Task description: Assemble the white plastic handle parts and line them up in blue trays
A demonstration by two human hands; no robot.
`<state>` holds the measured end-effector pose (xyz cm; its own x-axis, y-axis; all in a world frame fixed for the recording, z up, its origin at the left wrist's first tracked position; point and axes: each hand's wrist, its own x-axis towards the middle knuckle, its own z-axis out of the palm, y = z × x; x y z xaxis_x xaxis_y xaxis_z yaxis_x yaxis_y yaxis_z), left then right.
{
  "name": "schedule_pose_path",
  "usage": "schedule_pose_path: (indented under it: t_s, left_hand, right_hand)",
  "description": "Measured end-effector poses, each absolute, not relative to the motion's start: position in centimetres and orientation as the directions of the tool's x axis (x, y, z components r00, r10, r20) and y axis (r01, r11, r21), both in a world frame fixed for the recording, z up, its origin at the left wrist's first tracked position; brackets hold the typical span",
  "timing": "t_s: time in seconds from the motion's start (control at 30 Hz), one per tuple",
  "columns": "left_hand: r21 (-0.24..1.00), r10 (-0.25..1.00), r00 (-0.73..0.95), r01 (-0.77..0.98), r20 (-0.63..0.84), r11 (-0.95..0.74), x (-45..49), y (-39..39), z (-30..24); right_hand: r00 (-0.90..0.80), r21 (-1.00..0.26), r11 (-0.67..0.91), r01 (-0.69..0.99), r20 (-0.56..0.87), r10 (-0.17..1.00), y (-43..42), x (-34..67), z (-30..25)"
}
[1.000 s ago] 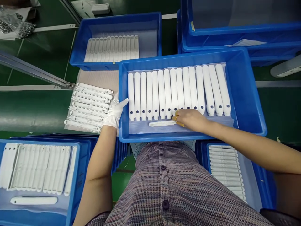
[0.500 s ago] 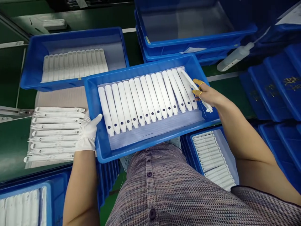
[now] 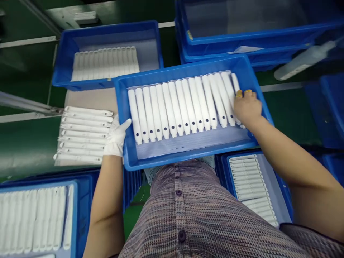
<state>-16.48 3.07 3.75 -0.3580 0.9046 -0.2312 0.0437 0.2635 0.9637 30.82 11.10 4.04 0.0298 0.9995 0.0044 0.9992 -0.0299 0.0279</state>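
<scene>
Over a dozen light-looking, stiff plastic strips (image 3: pixel 174 111), best pinched edgewise, left fingers (image 3: pixel 125 126) clamped on the blue tray (image 3: pixel 182 67), right fingers' (image 3: pixel 243 94) grip unclear.

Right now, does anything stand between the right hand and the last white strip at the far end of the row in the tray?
Nothing visible does: the right hand is right at the last white strip, its yellow-capped fingertips against the row, inside the blue tray.

Gloved left hand (image 3: pixel 116 138), bare right hand (image 3: pixel 247 108)
</scene>
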Motion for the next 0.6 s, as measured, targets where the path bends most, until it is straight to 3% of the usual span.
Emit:
schedule_pose_path:
  t_s: [0.07, 0.17, 0.23, 0.3, 0.4, 0.6]
  left_hand:
    - [0.972, 0.923, -0.318, 0.014, -0.218, 0.235, -16.7, 3.3, 3.4]
    - [0.984, 0.954, -0.240, -0.053, -0.180, 0.172, -16.9, 3.4, 2.8]
    - [0.992, 0.967, -0.223, -0.043, -0.128, 0.121, -17.0, 3.4, 2.3]
    - [0.997, 0.970, -0.227, -0.019, -0.083, 0.081, -17.1, 3.4, 1.6]
    - [0.995, 0.960, -0.272, 0.050, -0.066, 0.083, -17.2, 3.4, 0.4]
    - [0.964, 0.932, -0.360, 0.258, 0.035, 0.064, -17.6, 2.9, 0.3]
  right_hand:
    - [-0.083, 0.011, 0.083, 0.996, 0.026, 0.996, 11.1, 28.6, 4.9]
    - [-0.414, -0.116, 0.408, 0.906, -0.038, 0.909, 10.5, 21.7, 5.8]
    - [-0.716, -0.234, 0.692, 0.683, -0.026, 0.698, 9.2, 15.5, 5.8]
    - [-0.883, -0.237, 0.869, 0.434, 0.081, 0.463, 7.6, 9.3, 5.0]
    - [-0.933, -0.124, 0.945, 0.304, 0.160, 0.321, 5.7, 2.5, 2.7]
    - [-0.924, 0.014, 0.929, 0.369, 0.114, 0.365, 5.0, -0.1, 0.1]
